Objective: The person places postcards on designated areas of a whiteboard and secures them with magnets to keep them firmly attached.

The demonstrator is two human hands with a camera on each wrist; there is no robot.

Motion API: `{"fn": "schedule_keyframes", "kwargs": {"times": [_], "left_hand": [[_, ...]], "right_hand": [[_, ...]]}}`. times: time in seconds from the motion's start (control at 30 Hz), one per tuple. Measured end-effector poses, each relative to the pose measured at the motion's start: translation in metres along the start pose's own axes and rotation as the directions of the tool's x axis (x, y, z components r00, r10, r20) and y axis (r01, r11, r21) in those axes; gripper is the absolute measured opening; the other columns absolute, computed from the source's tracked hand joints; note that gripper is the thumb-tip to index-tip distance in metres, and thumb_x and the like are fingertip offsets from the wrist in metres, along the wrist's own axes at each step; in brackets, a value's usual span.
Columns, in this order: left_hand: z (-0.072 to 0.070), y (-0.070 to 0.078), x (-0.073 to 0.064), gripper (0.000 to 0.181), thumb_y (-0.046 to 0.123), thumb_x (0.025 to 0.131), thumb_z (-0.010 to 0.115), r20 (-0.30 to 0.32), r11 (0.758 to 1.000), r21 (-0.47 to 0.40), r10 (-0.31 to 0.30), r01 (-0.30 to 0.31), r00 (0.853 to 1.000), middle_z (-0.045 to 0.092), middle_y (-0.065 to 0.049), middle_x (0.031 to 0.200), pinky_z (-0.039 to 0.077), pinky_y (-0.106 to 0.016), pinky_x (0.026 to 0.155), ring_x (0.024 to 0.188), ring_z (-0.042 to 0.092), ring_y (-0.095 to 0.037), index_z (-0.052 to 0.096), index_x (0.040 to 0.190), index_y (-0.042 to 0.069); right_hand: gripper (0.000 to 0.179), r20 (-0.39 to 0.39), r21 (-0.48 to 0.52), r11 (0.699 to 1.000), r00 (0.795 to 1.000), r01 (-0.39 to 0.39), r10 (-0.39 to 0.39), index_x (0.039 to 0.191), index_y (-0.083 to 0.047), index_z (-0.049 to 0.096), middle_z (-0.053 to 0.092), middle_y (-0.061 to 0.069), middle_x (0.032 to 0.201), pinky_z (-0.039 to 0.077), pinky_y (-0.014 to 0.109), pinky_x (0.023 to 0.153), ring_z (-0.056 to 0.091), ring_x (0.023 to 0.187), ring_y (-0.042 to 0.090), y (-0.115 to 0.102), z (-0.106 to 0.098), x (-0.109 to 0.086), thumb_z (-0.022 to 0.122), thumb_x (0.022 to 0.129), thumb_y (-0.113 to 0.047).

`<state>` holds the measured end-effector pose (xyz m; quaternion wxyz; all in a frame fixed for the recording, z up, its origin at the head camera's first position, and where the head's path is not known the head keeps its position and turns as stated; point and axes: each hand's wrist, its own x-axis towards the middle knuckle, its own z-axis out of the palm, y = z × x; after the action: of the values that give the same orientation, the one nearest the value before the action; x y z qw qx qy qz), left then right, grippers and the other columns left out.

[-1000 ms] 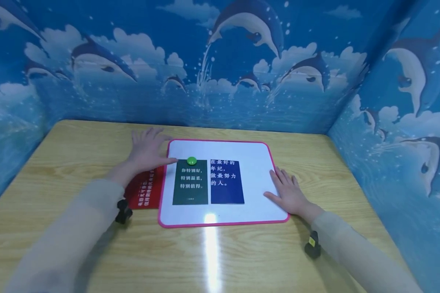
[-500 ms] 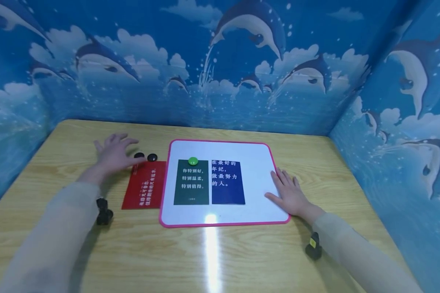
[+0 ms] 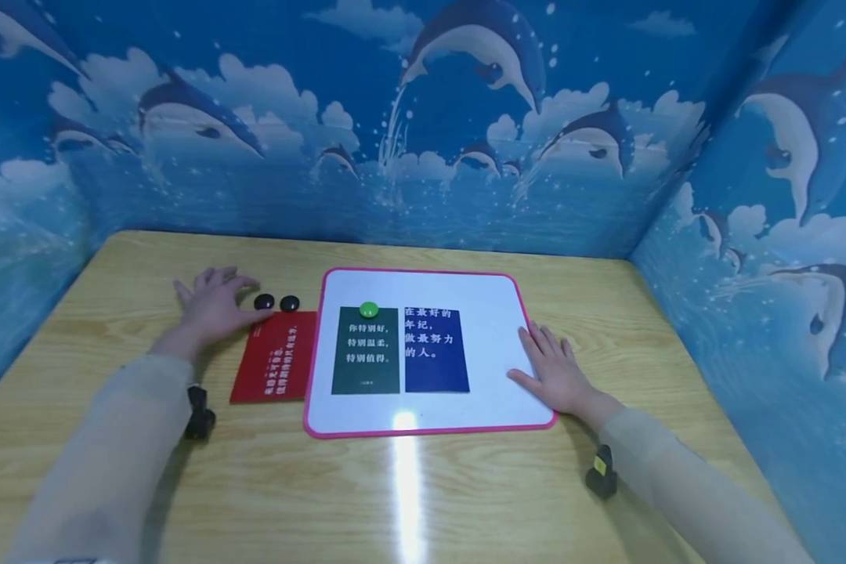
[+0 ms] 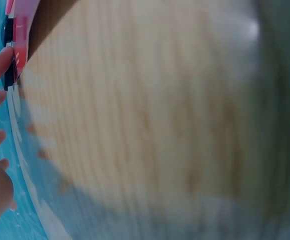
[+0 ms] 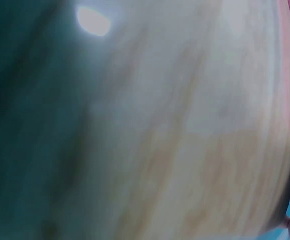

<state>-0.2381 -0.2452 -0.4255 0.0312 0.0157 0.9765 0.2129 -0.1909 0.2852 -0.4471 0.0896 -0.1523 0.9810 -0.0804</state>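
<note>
Left of centre, lifting a black disc [image 3: 264,301] seems the step: the left hand [image 3: 217,308], fingers apart near it, needs a pinch (right hand [image 3: 557,377] spread on the whiteboard [image 3: 493,301]).

Two cards [image 3: 437,372] on the board [image 3: 497,301], third card [image 3: 275,372] at its left
</note>
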Motion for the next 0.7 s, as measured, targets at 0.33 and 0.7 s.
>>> {"fn": "schedule_keyframes", "kwargs": {"times": [0.33, 0.7], "left_hand": [[0.0015, 0.003, 0.0033, 0.05, 0.042, 0.084, 0.065, 0.002, 0.999, -0.002, 0.046, -0.046, 0.999, 0.021, -0.032, 0.147, -0.015, -0.076, 0.098, 0.134, 0.007, -0.058, 0.059, 0.118, 0.006], [-0.0001, 0.0033, 0.0039, 0.045, 0.031, 0.084, 0.067, -0.016, 0.998, -0.019, 0.06, -0.061, 0.998, 0.02, -0.032, 0.147, -0.014, -0.076, 0.099, 0.133, 0.008, -0.058, 0.059, 0.117, 0.002]], "right_hand": [[0.086, -0.003, 0.001, 1.0, 1.0, 0.004, -0.004, 0.151, -0.01, 0.014, 0.011, 0.017, 0.157, 0.004, 0.066, 0.111, 0.006, 0.144, 0.041, -0.0002, -0.0004, -0.0001, 0.043, 0.089, -0.062], [0.086, 0.002, 0.003, 1.0, 1.0, -0.003, 0.003, 0.151, -0.01, 0.013, 0.01, 0.017, 0.157, 0.003, 0.066, 0.111, 0.006, 0.144, 0.041, -0.0018, -0.0016, -0.0003, 0.043, 0.089, -0.062]]}}
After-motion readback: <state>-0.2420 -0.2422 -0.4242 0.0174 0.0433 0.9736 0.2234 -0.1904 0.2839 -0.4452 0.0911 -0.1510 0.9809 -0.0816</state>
